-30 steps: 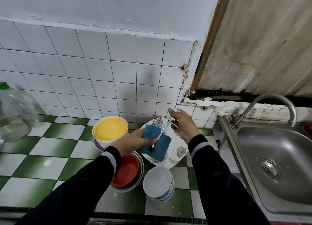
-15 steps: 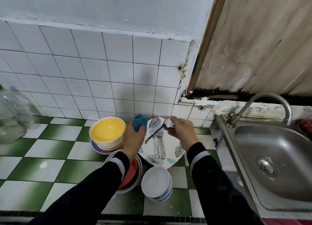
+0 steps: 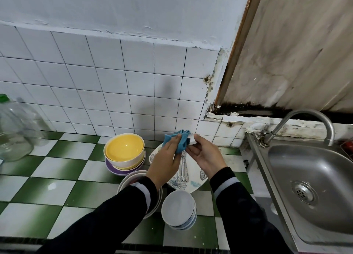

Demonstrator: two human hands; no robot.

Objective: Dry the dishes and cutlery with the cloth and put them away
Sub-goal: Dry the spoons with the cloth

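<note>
The left hand [image 3: 166,164] is gripping a bunched blue cloth [image 3: 178,140] and pressing it against a spoon [image 3: 192,139], which the right hand [image 3: 205,156] is pinching at its pale end. Both hands are hovering above a leaf-patterned plate [image 3: 193,185] that is carrying more cutlery [image 3: 183,169] on the green-and-white worktop [image 3: 57,168], just beside a yellow bowl [image 3: 124,148].
</note>
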